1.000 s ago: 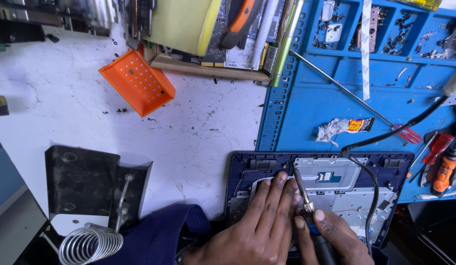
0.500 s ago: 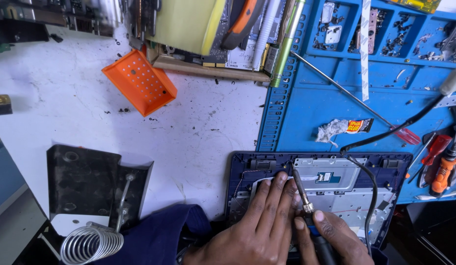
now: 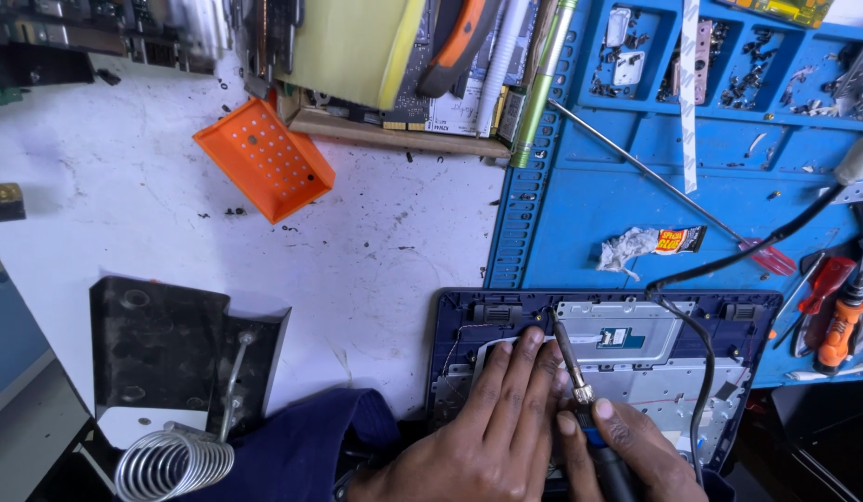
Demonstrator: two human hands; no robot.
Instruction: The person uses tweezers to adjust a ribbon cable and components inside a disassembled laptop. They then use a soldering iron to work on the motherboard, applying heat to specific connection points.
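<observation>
An opened dark blue laptop shell (image 3: pixel 747 321) lies at the bottom of the head view, its metal plate and small circuit parts exposed. My left hand (image 3: pixel 492 423) rests flat on it with the fingers together, pressing down beside a white piece. My right hand (image 3: pixel 626 451) grips a soldering iron (image 3: pixel 573 367) like a pen. The iron's tip points up and to the left, onto the top edge of the shell. A black cable (image 3: pixel 705 372) curves across the shell's right side.
A blue work mat (image 3: pixel 617 195) carries a long red-handled screwdriver (image 3: pixel 664 181), a crumpled wrapper (image 3: pixel 645 244) and small screwdrivers (image 3: pixel 840 321). An orange perforated box (image 3: pixel 264 158) lies on the white bench. A black iron stand with a coil (image 3: pixel 176 409) sits lower left.
</observation>
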